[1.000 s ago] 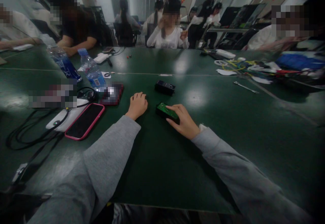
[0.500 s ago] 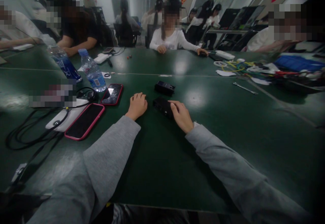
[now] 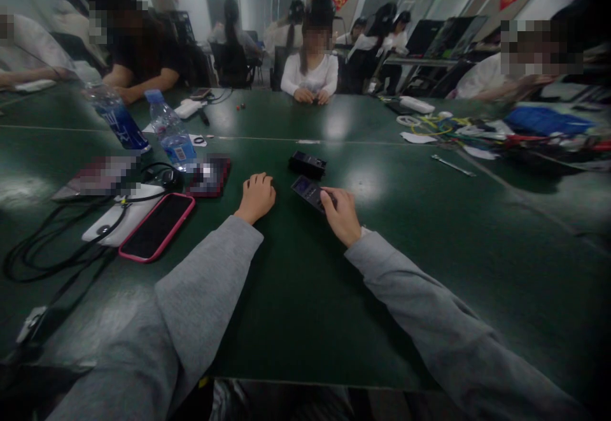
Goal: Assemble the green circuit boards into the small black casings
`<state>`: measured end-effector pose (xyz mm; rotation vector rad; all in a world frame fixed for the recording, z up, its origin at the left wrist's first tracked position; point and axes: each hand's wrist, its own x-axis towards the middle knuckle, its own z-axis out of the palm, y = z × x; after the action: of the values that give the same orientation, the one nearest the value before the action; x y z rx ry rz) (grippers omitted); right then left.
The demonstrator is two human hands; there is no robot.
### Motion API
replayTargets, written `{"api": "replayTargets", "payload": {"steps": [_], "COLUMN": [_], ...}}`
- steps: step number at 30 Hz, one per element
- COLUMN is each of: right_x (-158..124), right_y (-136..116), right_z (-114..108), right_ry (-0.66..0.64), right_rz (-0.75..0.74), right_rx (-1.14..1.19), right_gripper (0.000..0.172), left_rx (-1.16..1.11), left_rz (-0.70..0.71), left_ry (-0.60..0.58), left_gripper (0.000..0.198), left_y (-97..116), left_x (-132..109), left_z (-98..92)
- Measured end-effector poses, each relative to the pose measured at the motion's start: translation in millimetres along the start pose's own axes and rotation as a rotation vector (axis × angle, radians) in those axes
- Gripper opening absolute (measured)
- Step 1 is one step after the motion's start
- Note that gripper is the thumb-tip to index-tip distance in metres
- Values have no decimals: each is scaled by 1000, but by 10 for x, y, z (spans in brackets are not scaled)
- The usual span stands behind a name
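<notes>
My right hand (image 3: pixel 344 216) is closed around the near end of a black handheld device (image 3: pixel 308 193) with a small screen and a row of buttons. Its screen face is turned up towards me, and my thumb lies along its near side. Just beyond it a second black boxy device (image 3: pixel 308 164) lies on the green table (image 3: pixel 305 319). Left of both, my left hand (image 3: pixel 256 197) rests on the tabletop with its fingers loosely bent and a little apart, holding nothing.
Two phones, one pink-cased (image 3: pixel 157 227), a white box (image 3: pixel 107 217) and black cables lie at left. Two water bottles (image 3: pixel 169 131) stand behind them. A wrench (image 3: pixel 453 165) and a heap of cables (image 3: pixel 515 128) lie at right. A person in white (image 3: pixel 310 77) sits opposite.
The device in my right hand has rolled over, so its screen and buttons now show. The person opposite has drawn one hand back to the other. My left hand stays put.
</notes>
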<state>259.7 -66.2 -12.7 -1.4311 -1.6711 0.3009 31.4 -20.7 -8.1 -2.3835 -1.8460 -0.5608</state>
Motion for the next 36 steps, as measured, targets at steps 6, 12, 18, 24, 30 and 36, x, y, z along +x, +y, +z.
{"api": "replayTargets", "payload": {"steps": [6,12,18,24,30,36], "right_x": [52,66,-128,-421,-315,-125], "right_y": [85,93,-252,-1129,-2105,-2102], "right_z": [28,25,-78,195,1257,1282], "right_ry": [33,31,177,-231,-637,-525], "right_rz": [85,81,-53,-539,-860,-829], "right_rx": [-90,-86,-259,-105,56,-5], "right_gripper": [59,59,47,44,47,46], "left_rx": [-28,-31,-24,-4,17,-6], "left_rz": [4,-23,-5,-20,0,-21], "left_ry": [11,-20,-18,-39,7,1], "left_gripper": [42,43,42,39,40,40], "left_y": [-40,-9,-1,38,36,28], "left_x": [9,7,-6,-2,-31,-10], "left_z": [53,6,-20,-28,-62,-44]}}
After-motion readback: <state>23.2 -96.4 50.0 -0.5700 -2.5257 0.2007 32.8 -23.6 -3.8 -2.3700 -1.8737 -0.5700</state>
